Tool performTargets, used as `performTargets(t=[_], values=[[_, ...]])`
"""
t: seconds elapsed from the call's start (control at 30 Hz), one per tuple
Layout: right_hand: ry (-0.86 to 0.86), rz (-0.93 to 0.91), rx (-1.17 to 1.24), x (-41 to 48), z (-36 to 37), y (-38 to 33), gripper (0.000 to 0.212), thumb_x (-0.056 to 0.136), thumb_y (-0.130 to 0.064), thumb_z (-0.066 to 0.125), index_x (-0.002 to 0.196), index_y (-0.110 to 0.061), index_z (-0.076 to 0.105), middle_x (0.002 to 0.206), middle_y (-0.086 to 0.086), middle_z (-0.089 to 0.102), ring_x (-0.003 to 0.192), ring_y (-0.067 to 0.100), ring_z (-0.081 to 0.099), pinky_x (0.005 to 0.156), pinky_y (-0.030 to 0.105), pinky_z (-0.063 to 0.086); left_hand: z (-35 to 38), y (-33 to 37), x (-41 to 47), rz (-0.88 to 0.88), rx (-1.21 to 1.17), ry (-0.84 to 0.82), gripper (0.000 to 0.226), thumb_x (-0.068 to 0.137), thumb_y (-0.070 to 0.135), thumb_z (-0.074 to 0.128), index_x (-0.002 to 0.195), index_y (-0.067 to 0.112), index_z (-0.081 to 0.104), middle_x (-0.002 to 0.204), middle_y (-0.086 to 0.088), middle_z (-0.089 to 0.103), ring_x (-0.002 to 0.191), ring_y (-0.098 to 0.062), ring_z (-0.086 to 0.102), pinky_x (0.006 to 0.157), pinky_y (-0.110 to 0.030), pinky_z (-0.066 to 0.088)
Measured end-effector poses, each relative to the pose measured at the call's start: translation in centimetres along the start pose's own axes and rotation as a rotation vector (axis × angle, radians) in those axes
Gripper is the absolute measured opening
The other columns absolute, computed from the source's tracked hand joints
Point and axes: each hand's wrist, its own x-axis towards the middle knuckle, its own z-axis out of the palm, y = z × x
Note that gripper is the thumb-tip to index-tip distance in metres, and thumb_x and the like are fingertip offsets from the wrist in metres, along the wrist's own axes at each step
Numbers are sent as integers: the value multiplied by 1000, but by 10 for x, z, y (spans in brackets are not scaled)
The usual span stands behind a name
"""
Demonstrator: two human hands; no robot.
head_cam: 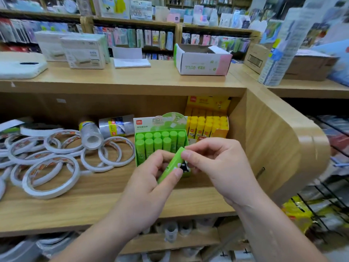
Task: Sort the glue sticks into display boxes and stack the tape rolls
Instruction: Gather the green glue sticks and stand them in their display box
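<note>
A green glue stick (172, 163) lies tilted between both hands, just in front of the green display box (160, 127). My left hand (151, 184) grips its lower end. My right hand (217, 163) pinches its cap end with thumb and forefinger. The green box holds two rows of upright green sticks. Behind it to the right, a yellow display box (222, 132) is filled with yellow glue sticks (203, 125). Several white tape rolls (51, 178) lie loose and overlapping on the wooden shelf (94, 201) at the left.
Two silver wrapped tape packs (115, 126) lie behind the loose rolls. The shelf's rounded wooden side wall (273, 140) stands close on the right. On the counter above sit a white-and-pink open carton (202, 63) and white boxes (85, 52). Wire racks are at the far right.
</note>
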Motion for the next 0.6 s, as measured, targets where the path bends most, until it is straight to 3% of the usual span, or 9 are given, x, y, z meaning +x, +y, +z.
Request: performTargets(t=[0.13, 0.23, 0.3, 0.43, 0.5, 0.6], values=[[21, 17, 12, -6, -1, 3, 13, 75, -7, 83, 86, -3, 76, 75, 10, 75, 65, 16, 69, 59, 27, 57, 6, -2, 4, 43, 86, -16, 16, 90, 30, 65, 103, 38, 60, 94, 13, 70, 86, -11, 64, 73, -27, 51], [33, 60, 77, -6, -1, 5, 14, 77, 1, 81, 88, 1, 73, 78, 13, 75, 66, 16, 69, 60, 24, 57, 5, -8, 6, 72, 184, 37, 25, 87, 23, 75, 101, 38, 61, 88, 8, 67, 83, -18, 61, 75, -40, 51], [35, 69, 79, -5, 0, 7, 13, 76, -1, 82, 86, 1, 73, 77, 14, 75, 66, 19, 71, 61, 28, 59, 2, -12, 7, 106, 265, 98, 26, 83, 22, 79, 97, 36, 63, 82, 8, 62, 79, -18, 57, 70, -39, 48], [26, 67, 22, -2, 4, 10, 9, 76, -3, 83, 80, -4, 75, 75, 11, 75, 69, 23, 73, 64, 33, 60, -2, -18, 2, 128, 339, 150, 22, 78, 34, 77, 96, 35, 64, 81, 15, 55, 75, -13, 53, 64, -22, 42], [54, 45, -23, 3, 1, 12, 11, 75, -2, 83, 80, -8, 76, 78, 8, 76, 74, 22, 73, 69, 34, 61, -8, -24, -1, 95, 333, 207, 24, 78, 42, 74, 98, 37, 63, 82, 13, 53, 70, -16, 54, 60, -26, 45], [143, -18, -106, 15, -10, 13, 14, 74, -5, 85, 81, -14, 77, 79, 3, 77, 75, 21, 73, 72, 33, 59, -22, -31, -5, 72, 442, 353, 21, 82, 35, 77, 97, 34, 62, 82, 12, 53, 68, -16, 54, 60, -31, 48]])
